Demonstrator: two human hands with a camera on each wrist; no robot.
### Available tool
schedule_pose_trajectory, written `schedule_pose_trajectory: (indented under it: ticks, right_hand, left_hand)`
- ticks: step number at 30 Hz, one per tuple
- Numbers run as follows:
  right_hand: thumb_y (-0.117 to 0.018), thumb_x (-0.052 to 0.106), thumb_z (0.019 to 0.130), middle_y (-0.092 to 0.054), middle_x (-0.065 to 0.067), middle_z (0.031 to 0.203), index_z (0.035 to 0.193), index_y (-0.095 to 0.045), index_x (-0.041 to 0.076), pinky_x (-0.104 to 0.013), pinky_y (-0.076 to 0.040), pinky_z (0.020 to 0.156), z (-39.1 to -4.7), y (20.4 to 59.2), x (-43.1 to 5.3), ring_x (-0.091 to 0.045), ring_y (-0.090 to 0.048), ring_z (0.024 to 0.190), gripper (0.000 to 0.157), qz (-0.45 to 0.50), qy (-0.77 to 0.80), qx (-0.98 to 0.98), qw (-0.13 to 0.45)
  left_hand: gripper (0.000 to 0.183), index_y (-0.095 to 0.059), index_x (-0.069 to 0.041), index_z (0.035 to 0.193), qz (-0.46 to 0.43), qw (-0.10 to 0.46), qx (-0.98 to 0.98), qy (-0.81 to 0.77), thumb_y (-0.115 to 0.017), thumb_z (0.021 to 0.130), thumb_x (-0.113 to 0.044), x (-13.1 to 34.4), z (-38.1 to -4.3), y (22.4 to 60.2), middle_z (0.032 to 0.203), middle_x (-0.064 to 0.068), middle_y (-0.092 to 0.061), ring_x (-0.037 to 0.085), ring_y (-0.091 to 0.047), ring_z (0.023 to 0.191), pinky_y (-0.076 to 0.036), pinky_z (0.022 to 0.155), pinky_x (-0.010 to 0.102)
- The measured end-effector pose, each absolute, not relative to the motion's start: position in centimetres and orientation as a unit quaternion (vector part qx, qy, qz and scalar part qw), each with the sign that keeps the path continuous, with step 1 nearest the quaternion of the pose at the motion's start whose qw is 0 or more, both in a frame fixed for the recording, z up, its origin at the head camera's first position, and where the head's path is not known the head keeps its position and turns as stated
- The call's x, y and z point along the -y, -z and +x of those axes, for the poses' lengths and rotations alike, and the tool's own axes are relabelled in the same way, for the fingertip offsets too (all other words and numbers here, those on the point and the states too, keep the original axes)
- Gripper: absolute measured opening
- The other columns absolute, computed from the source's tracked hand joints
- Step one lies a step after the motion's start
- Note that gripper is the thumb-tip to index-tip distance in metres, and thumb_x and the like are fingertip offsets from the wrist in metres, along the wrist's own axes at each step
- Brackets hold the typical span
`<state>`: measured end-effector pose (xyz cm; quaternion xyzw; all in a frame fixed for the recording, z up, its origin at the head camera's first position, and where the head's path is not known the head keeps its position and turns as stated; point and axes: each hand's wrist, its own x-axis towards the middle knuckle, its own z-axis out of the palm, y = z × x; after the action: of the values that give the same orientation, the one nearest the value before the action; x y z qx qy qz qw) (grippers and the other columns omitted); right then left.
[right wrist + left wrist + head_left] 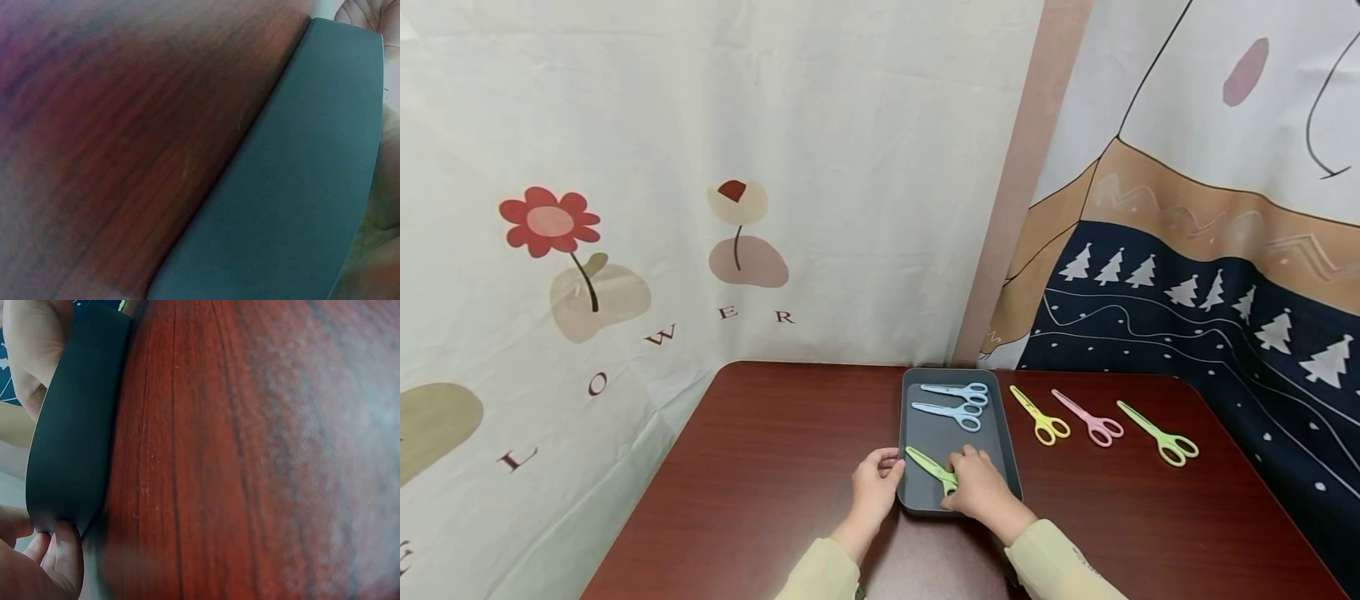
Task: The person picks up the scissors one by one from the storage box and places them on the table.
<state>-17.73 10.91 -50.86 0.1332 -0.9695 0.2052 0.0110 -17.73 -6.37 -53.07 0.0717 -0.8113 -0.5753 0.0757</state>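
A pair of light green scissors [931, 468] lies slanted in the near part of the grey tray [912, 492], blades toward the far left. My right hand [981, 487] reaches over the tray's right wall and grips these scissors by the handles, which the fingers partly hide. At the tray's left side, my left hand [874, 487] rests its fingertips against the outer wall; in the left wrist view, fingers [69, 556] touch the tray wall [75, 425] near a corner. Two pairs of blue scissors, an upper pair [957, 392] and a lower pair [951, 412], lie in the tray's far part.
Right of the tray, yellow scissors [1039, 416], pink scissors [1090, 419] and another pair of green scissors [1159, 435] lie in a row on the brown table [760, 483]. Printed cloth [865, 167] hangs behind the table.
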Motion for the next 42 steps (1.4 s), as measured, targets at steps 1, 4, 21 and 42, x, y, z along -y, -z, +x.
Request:
schedule_pose_trajectory:
  ticks: [1, 4, 21, 42]
  right_hand:
    - [-0.086, 0.022, 0.052, -0.048, -0.004, 0.082, 0.084, -0.061, 0.008, -0.033, -0.039, 0.060, -17.7, 50.9, -10.9, -0.022, -0.043, 0.075, 0.043, 0.132, -0.204, 0.970, 0.011]
    - [-0.086, 0.022, 0.052, -0.048, -0.004, 0.082, 0.084, -0.061, 0.008, -0.033, -0.040, 0.060, -17.8, 50.9, -10.9, -0.022, -0.043, 0.075, 0.043, 0.129, -0.198, 0.972, 0.011]
    - [-0.084, 0.025, 0.054, -0.050, -0.004, 0.086, 0.091, -0.062, 0.008, -0.036, -0.043, 0.064, -18.0, 51.0, -11.4, -0.022, -0.046, 0.080, 0.046, 0.115, -0.189, 0.975, 0.015]
    - [-0.079, 0.023, 0.055, -0.052, -0.004, 0.090, 0.094, -0.064, 0.009, -0.032, -0.040, 0.062, -18.3, 49.6, -12.6, -0.021, -0.043, 0.080, 0.044, 0.111, -0.210, 0.971, 0.028]
  left_hand:
    - [0.017, -0.068, -0.001, 0.101, 0.071, 0.076, 0.811, 0.575, -0.067, 0.085, -0.005, 6.4, -17.7, 53.1, 0.087, 0.008, -0.067, 0.014, -0.061, 0.077, -0.049, 0.064, 0.021]
    - [0.017, -0.068, -0.001, 0.101, 0.069, 0.077, 0.812, 0.575, -0.067, 0.085, -0.005, 6.4, -17.8, 53.1, 0.087, 0.008, -0.067, 0.014, -0.061, 0.077, -0.049, 0.065, 0.021]
    - [0.017, -0.068, -0.001, 0.101, 0.066, 0.078, 0.816, 0.569, -0.068, 0.085, -0.006, 6.5, -17.9, 53.3, 0.087, 0.007, -0.068, 0.015, -0.062, 0.077, -0.049, 0.065, 0.021]
    - [0.018, -0.068, -0.002, 0.101, 0.064, 0.085, 0.818, 0.566, -0.069, 0.084, -0.006, 6.5, -17.8, 53.2, 0.087, 0.007, -0.068, 0.015, -0.063, 0.076, -0.050, 0.064, 0.022]
